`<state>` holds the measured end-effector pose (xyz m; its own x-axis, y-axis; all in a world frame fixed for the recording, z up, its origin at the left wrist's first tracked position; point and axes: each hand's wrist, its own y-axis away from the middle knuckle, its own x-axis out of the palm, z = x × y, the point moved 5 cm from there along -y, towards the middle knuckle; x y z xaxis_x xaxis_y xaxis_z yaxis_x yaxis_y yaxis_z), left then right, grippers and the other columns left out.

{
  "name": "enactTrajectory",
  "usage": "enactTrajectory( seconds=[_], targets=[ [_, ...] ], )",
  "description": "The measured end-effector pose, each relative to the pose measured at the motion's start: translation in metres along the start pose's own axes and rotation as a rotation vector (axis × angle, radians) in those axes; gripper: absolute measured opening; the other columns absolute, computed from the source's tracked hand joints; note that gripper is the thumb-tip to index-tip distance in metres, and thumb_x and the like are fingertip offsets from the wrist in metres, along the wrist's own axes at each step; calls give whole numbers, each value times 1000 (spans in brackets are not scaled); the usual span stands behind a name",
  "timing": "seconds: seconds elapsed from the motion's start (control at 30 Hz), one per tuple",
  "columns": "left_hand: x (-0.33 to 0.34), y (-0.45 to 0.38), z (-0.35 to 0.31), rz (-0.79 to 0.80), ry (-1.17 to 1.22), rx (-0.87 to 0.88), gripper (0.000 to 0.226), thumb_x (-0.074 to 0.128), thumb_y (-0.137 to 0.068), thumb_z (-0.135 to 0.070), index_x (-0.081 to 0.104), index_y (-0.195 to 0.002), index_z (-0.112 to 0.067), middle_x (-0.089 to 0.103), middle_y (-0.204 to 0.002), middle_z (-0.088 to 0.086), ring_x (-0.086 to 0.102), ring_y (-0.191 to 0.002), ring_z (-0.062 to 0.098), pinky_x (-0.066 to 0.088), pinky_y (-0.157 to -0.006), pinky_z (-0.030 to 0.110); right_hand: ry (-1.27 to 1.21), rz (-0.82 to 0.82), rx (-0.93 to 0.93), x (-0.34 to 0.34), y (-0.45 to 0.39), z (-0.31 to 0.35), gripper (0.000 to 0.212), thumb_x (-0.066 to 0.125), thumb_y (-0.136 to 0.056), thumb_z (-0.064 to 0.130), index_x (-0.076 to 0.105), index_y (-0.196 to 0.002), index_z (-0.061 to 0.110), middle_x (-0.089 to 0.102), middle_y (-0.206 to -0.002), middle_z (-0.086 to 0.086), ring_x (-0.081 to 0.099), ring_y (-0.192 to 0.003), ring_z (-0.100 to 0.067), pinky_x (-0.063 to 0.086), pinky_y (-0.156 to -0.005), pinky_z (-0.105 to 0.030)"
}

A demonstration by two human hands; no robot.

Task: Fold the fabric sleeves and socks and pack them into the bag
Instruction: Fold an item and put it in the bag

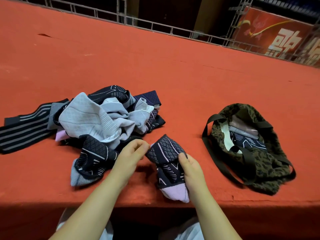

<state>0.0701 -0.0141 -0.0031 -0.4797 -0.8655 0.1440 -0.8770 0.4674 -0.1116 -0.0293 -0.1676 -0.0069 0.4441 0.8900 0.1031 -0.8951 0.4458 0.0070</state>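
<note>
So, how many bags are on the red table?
1. The leopard-print bag lies open on the right side of the red table, with folded pieces already inside. The clothing pile at left could hide something small.

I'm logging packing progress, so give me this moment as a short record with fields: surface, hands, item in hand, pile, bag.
surface: red cloth-covered table
left hand: pinches the upper edge of the sock
right hand: grips the sock's side
item in hand: dark patterned sock with a lilac end, partly folded, near the table's front edge
pile: unfolded sleeves and socks, left of the hands
bag: leopard-print bag, right of the hands, open, folded pieces inside
</note>
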Motion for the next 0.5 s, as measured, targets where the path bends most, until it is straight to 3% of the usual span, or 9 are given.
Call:
enactTrajectory(
  seconds=[0.1, 0.23, 0.3, 0.37, 0.43, 0.5],
  targets=[
    [12, 11, 1, 100, -148, 34, 33, 67, -60, -43, 64, -82, -19, 68, -79, -9, 60, -76, 4, 47, -75, 19, -69, -52, 18, -2, 4, -1, 43, 64, -70, 49, 70, -91, 11, 73, -88, -13, 67, -78, -25, 53, -73, -36],
    [7, 11, 1, 12, -134, -6, 6, 69, -74, -19, 64, -76, -16, 69, -74, -4, 64, -71, 8, 50, -67, 22, -78, -22, 32, 5, 7, -2, 46, 65, -69, 49, 69, -94, 10, 73, -89, -14, 67, -80, -27, 54, -72, -34],
    [-1, 7, -5, -2, -99, 25, 8, 67, -71, -29, 64, -70, -21, 65, -69, -6, 59, -69, 8, 46, -68, 21, -92, 53, 54, 8, 9, -1, 47, 68, -70, 49, 68, -93, 8, 73, -84, -11, 67, -75, -23, 54, -65, -28],
    [-9, 3, -10, -72, 0, 20, 16, 62, -70, -40, 61, -66, -24, 56, -65, -3, 50, -65, 10, 41, -64, 26, -99, 175, 106, 9, 13, -2, 61, 79, -58, 58, 69, -90, 7, 72, -83, -11, 67, -72, -20, 54, -63, -26],
    [-13, 0, -15, -192, 24, 46, 20, 59, -84, -32, 55, -67, -22, 49, -64, 0, 43, -61, 11, 36, -60, 29, -118, 353, 183, 13, 19, -3, 62, 83, -57, 57, 71, -92, 8, 72, -87, -12, 68, -75, -21, 54, -67, -28],
    [-9, -2, -20, -242, -17, 61, 25, 51, -95, -17, 51, -70, -20, 48, -66, 0, 42, -62, 11, 35, -60, 30, -164, 429, 230, 15, 22, -2, 60, 85, -59, 52, 72, -96, 7, 71, -90, -13, 68, -78, -21, 54, -70, -29]
  ],
)
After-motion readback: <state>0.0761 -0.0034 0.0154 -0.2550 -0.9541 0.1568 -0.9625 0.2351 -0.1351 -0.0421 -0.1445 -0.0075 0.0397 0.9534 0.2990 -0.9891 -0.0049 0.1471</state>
